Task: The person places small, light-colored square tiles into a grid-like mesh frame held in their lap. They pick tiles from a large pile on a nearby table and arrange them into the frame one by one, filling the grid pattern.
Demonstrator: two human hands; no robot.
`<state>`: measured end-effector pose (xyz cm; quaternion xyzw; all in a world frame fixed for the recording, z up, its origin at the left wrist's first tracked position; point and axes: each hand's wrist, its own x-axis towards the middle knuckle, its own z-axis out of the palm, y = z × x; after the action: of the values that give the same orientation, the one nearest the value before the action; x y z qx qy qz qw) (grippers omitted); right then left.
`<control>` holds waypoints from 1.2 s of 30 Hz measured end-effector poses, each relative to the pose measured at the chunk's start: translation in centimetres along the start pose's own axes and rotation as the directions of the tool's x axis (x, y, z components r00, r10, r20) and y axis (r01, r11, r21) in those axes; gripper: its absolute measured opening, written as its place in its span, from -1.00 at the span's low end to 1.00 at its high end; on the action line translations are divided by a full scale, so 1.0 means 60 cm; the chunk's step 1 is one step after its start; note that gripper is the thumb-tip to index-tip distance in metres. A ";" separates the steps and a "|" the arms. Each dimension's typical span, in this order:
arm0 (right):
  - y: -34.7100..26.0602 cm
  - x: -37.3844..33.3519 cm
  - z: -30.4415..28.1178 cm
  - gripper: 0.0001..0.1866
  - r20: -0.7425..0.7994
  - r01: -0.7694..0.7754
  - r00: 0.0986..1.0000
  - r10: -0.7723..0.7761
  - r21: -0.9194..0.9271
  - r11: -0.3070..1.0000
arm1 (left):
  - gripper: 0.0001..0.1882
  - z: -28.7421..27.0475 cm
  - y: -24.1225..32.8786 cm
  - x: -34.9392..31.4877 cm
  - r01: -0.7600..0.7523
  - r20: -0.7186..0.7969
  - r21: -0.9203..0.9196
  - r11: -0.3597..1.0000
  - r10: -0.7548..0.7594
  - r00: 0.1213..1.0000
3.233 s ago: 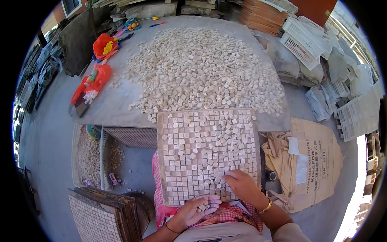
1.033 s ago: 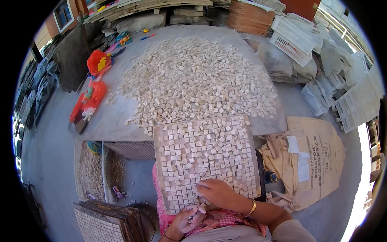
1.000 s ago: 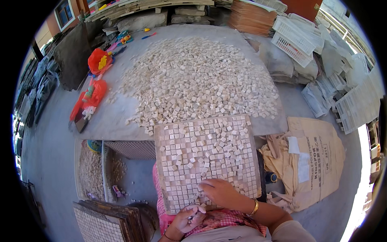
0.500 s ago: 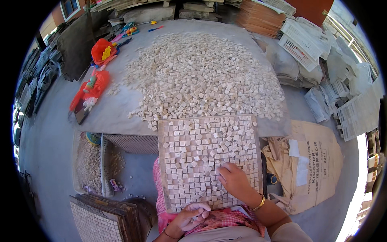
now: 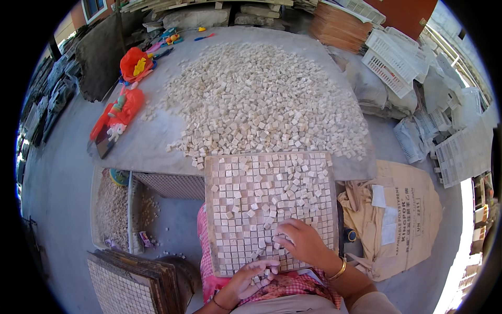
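Note:
A square grid board [image 5: 208, 209] lies across my lap, many of its cells filled with small whitish stone cubes [image 5: 224, 243]. More cubes lie loose on top of the grid, mostly right of centre. My right hand [image 5: 306, 242], with a gold bangle at the wrist, is over the lower middle of the board. Its fingers are curled down among the cubes, and their tips partly hide what they grip. At the board's near edge my left hand [image 5: 250, 280] is cupped palm up, with several stone cubes [image 5: 260, 277] in it.
A worktable [image 5: 151, 152] ahead carries a big heap of stone cubes [image 5: 272, 99], with red bags [image 5: 128, 104] at its left. Stacked filled boards [image 5: 123, 285] and a white bin [image 5: 97, 209] of cubes stand left. A tan sack [image 5: 413, 225] and white crates [image 5: 392, 63] are right.
My right hand has come slightly nearer and left across the board. Loose cubes by the near edge are fewer, and more cubes show in my left palm.

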<state>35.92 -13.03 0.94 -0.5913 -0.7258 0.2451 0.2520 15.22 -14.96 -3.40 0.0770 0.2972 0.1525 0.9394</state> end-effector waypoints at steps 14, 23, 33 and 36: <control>0.040 0.033 0.010 -0.76 -0.179 -0.053 0.983 0.028 -0.138 0.989 | -0.64 -0.040 -0.014 0.008 0.004 0.259 -0.259 0.966 0.065 0.964; 0.038 0.039 0.038 -0.80 -0.130 0.125 0.978 -0.166 -0.277 0.953 | -0.56 -0.042 -0.009 0.003 0.013 0.082 -0.142 0.990 -0.001 0.997; 0.010 -0.014 0.041 -0.79 -0.090 0.128 0.988 -0.125 0.020 0.992 | -0.53 -0.014 -0.021 0.010 -0.064 0.004 -0.160 0.985 0.065 0.998; -0.016 -0.039 0.010 -0.79 0.107 0.080 0.989 -0.105 0.221 0.972 | -0.60 -0.009 -0.024 0.015 -0.062 -0.150 -0.233 0.970 0.027 0.988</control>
<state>35.26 -15.55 0.92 -0.5104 -0.7352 0.3451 0.2827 15.93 -15.99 -4.63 -0.0405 0.3427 0.2133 0.9140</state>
